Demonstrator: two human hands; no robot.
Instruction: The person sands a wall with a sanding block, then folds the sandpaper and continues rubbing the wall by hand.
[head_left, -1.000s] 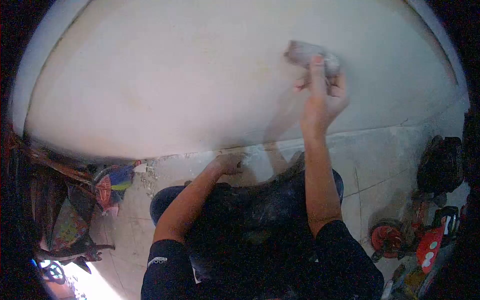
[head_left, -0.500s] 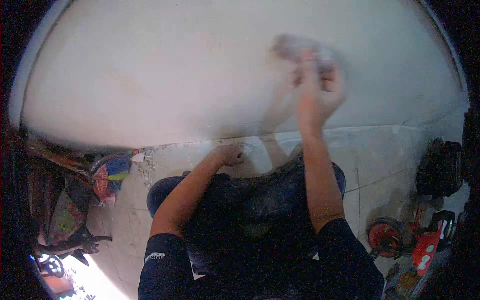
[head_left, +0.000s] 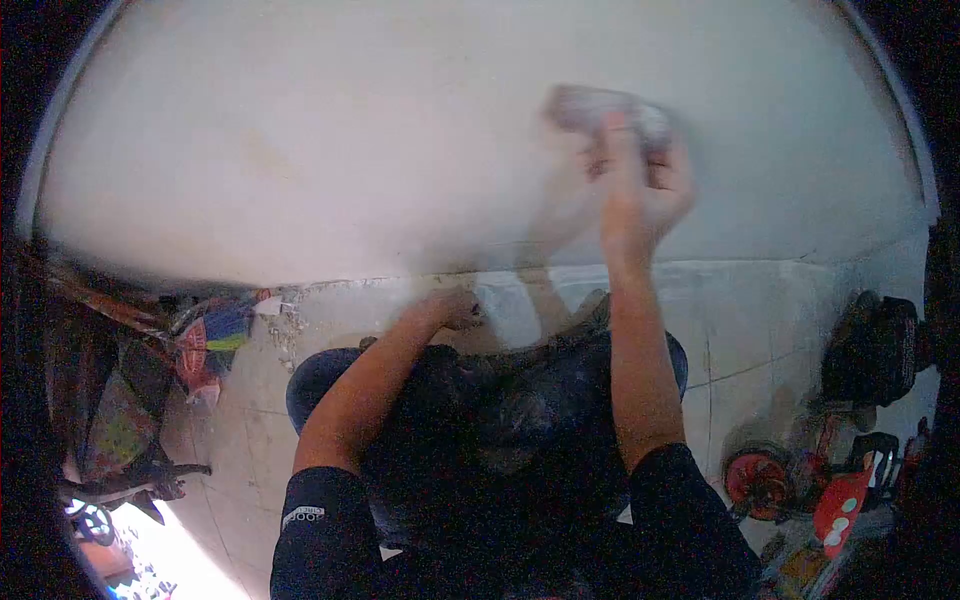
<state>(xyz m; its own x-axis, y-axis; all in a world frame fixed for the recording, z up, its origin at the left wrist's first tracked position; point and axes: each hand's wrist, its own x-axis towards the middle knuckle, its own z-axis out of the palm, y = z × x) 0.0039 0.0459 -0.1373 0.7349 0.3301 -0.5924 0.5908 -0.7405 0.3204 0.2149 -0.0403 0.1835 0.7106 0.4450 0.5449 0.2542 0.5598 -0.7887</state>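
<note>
My right hand (head_left: 645,175) is raised against the pale wall (head_left: 330,130), its fingers closed round a crumpled greyish-white cloth (head_left: 600,108). Motion blurs the cloth and the fingertips a little. Lower down, my left hand (head_left: 452,308) hangs above my knees near the foot of the wall, with its fingers curled in. Whether anything is inside those fingers is hidden.
On the left are a bundle of colourful bags (head_left: 215,340) and a dark object with a small wheel (head_left: 92,522). A black bag (head_left: 875,350) stands at the right, above a red wheel (head_left: 758,482). Tiled floor (head_left: 250,440) surrounds my legs.
My right hand and the cloth appear slightly lower in the view. The whole scene has shifted a little as the camera moved. My left hand keeps its curled pose.
</note>
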